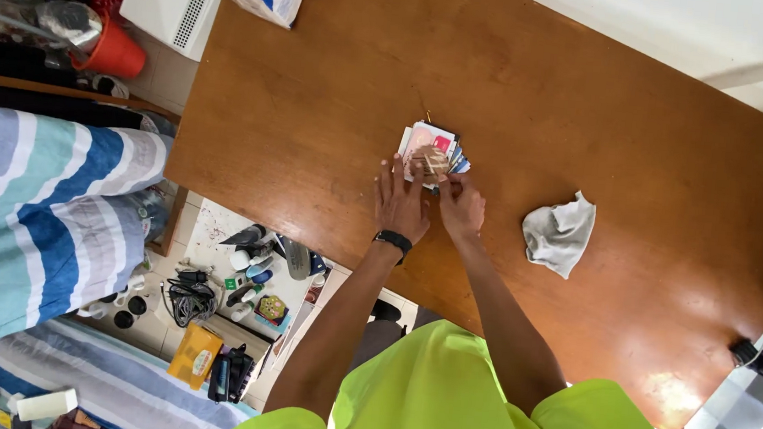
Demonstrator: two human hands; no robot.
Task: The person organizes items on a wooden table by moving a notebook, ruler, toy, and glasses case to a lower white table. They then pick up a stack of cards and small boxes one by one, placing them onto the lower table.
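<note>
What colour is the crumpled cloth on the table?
Light grey; the crumpled cloth shows in the head view.

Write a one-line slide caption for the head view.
Both hands, left and right, touch a small stack of cards on a brown table.

A small stack of cards (431,151) is laid flat on the brown wooden table, fanned slightly so that blue and white edges are shown at its right side. A pinkish card with a red patch is seen on top, partly covered by a round tan object.
</note>
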